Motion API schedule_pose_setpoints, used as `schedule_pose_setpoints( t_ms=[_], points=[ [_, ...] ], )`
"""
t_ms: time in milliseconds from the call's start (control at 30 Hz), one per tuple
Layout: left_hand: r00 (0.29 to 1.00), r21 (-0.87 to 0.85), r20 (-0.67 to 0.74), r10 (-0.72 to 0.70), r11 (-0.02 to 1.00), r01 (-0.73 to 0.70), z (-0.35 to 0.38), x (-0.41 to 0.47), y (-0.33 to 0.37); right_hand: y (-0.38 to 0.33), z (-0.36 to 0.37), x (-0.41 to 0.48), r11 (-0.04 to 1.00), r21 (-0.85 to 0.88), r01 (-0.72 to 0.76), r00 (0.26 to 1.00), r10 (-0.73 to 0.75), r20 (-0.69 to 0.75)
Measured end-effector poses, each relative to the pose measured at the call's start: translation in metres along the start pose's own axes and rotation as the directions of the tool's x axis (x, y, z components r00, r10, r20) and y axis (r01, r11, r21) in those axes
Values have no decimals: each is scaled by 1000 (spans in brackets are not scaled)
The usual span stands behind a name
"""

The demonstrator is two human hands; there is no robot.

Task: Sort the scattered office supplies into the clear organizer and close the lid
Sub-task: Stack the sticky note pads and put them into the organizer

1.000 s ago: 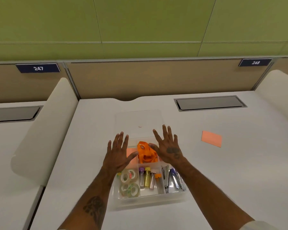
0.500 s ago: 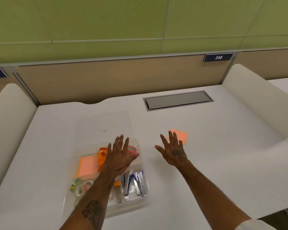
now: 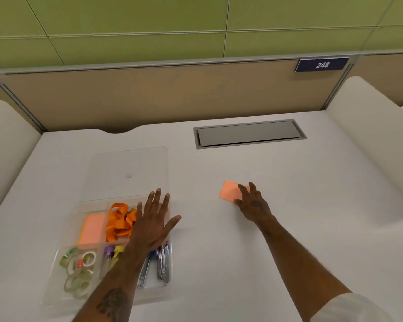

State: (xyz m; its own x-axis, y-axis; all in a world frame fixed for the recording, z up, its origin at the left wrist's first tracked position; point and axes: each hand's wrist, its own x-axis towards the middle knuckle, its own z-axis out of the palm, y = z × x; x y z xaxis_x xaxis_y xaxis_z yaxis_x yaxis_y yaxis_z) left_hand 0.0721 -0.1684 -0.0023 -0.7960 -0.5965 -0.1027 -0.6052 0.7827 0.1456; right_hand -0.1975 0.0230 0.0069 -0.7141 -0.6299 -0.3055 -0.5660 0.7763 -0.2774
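Observation:
The clear organizer (image 3: 56, 273) lies on the white desk at lower left, its lid (image 3: 128, 168) folded back flat behind it. Inside are an orange note pad (image 3: 92, 228), an orange lanyard (image 3: 120, 221), tape rolls (image 3: 79, 270), small tubes (image 3: 111, 256) and staplers or clips (image 3: 163, 263). My left hand (image 3: 153, 224) hovers flat with fingers spread over the organizer's right side. My right hand (image 3: 251, 203) reaches onto a loose orange sticky note pad (image 3: 228, 191) on the desk to the right, fingertips touching its near right edge, thumb at its front corner.
A grey cable hatch (image 3: 249, 133) is set into the desk at the back. A tan partition with a "248" label (image 3: 321, 65) closes the far side. White curved dividers (image 3: 372, 126) flank the desk left and right.
My view swung right. My right hand left the organizer and moved right and forward onto the loose orange pad. My left hand stayed spread over the organizer.

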Motion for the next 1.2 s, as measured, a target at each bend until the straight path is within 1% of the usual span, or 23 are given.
schedule_pose_setpoints(
  t_ms=[67, 167, 367, 467, 533, 600, 667, 733, 800, 933, 1000, 1067, 1200],
  points=[
    [1000, -3, -4, 1, 1000, -1, -2, -1, 1, 4, 0, 8, 1000, 14, 3, 1000, -3, -7],
    [1000, 13, -7, -5, 1000, 5, -3, -3, 4, 8, 0, 15, 996, 85, -18, 999, 20, -27],
    [1000, 29, -1, -15, 999, 15, -5, -2, 7, 8, -8, 29, 973, 154, -171, 984, 162, 69],
    [1000, 30, 1, -16, 999, 16, -6, -2, 8, 4, -10, 31, 969, 159, -190, 980, 177, 89],
    [1000, 14, -2, -12, 1000, 12, -5, -3, 7, 1, -11, 27, 951, 236, -199, 980, 189, 65],
    [1000, -1, -7, -10, 1000, 10, -4, -2, 6, -1, -10, 23, 905, 380, -194, 980, 192, 42],
    [1000, -5, -8, -8, 1000, 8, -3, -2, 5, -5, -11, 17, 808, 555, -196, 977, 209, 41],
    [1000, 0, -2, -7, 1000, 7, -3, -1, 5, -9, -14, 9, 705, 680, -200, 973, 227, 50],
    [1000, 3, 5, -10, 1000, 10, -3, 0, 4, -15, -18, 0, 626, 759, -179, 972, 230, 38],
    [1000, -19, 16, 8, 1000, -8, -10, 0, 3, -34, -28, -14, 499, 864, -70, 976, 212, -43],
    [1000, 13, 1, 18, 1000, -18, -17, -3, -4, -50, -32, -18, 454, 890, -42, 973, 220, -67],
    [1000, 60, -23, 15, 998, -14, -26, -10, -21, -73, -34, -20, 466, 885, -14, 973, 211, -96],
    [997, 64, -55, -45, 997, 49, -38, -36, -77, -135, -25, -30, 530, 843, 90, 981, 100, -167]
  ],
)
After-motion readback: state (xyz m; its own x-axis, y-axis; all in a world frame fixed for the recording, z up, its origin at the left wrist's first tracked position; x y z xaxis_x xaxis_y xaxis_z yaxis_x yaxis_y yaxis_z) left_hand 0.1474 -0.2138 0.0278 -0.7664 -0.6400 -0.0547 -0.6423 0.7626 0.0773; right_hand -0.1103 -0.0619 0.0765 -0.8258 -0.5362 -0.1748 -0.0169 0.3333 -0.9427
